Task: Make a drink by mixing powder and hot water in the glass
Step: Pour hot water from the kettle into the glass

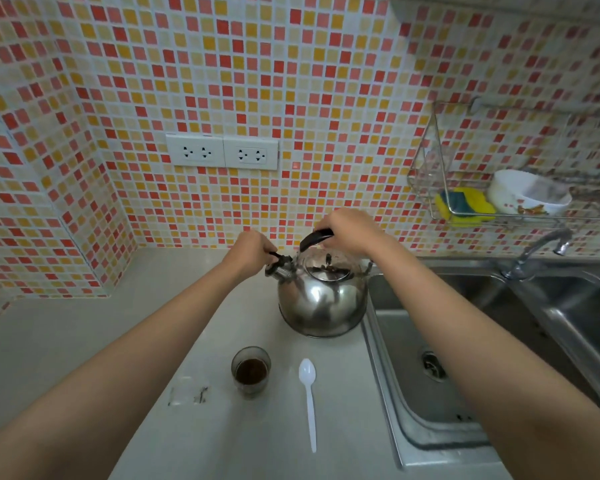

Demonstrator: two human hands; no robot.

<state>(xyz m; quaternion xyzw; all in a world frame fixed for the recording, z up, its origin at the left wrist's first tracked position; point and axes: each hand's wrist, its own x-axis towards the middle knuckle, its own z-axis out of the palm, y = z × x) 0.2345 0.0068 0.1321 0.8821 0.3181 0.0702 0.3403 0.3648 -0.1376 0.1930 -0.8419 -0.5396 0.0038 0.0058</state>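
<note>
A shiny steel kettle (321, 299) stands on the grey counter (84, 341) beside the sink. My right hand (349, 230) is closed around its black top handle. My left hand (252, 251) pinches the black cap on the kettle's spout at the left. In front of the kettle stands a small clear glass (250, 372) with dark brown powder or liquid in its bottom. A white plastic spoon (309, 400) lies to the right of the glass, bowl pointing away from me. An emptied clear sachet (187, 393) lies left of the glass.
A steel sink (465, 341) with a tap (534, 254) fills the right side. Above it a wire rack (430, 188) holds a yellow sponge (465, 202) and a white bowl (523, 192). Two wall sockets (222, 152) sit on the tiled wall behind.
</note>
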